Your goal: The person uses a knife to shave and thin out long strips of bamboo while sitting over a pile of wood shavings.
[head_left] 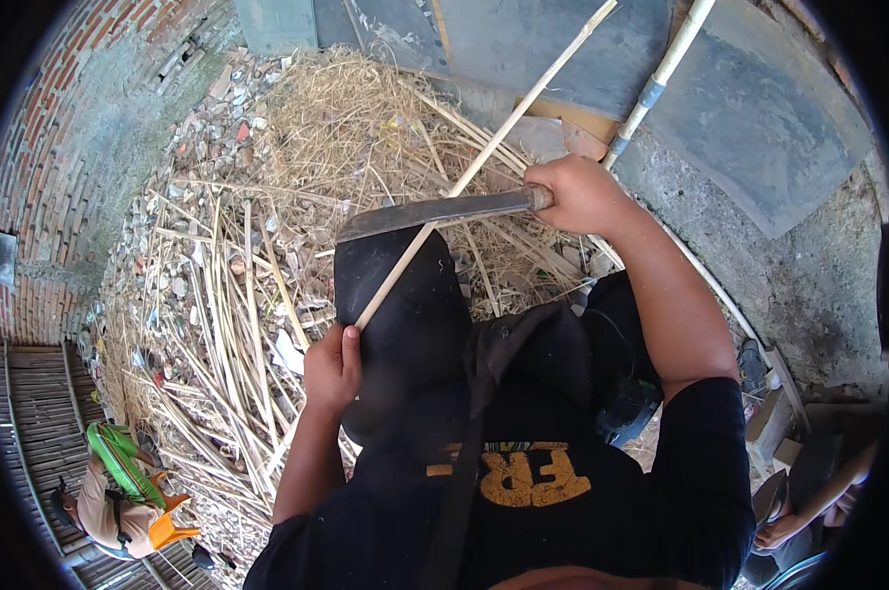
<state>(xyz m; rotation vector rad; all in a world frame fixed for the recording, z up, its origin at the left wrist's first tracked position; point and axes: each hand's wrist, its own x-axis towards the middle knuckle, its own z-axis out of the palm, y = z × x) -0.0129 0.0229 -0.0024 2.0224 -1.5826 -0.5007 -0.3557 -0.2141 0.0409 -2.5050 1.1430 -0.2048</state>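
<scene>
My left hand (pixel 332 370) is closed round the lower end of a long, pale bamboo strip (pixel 511 122), thumb lying along it. The strip slants up and away to the right, past my dark-clad knee (pixel 390 280). In my right hand (pixel 584 197) is the handle of a machete (pixel 415 216), its long dark blade pointing left. The blade lies across the strip above my knee; whether its edge bites into the strip I cannot tell.
Split bamboo strips (pixel 233 334) lie in a heap at the left, with curly shavings (pixel 346 138) beyond. A pale pole (pixel 666 74) leans by grey sheets (pixel 779 128) at the right. One person (pixel 115 511) is at lower left; another person's hand (pixel 777 531) shows at lower right.
</scene>
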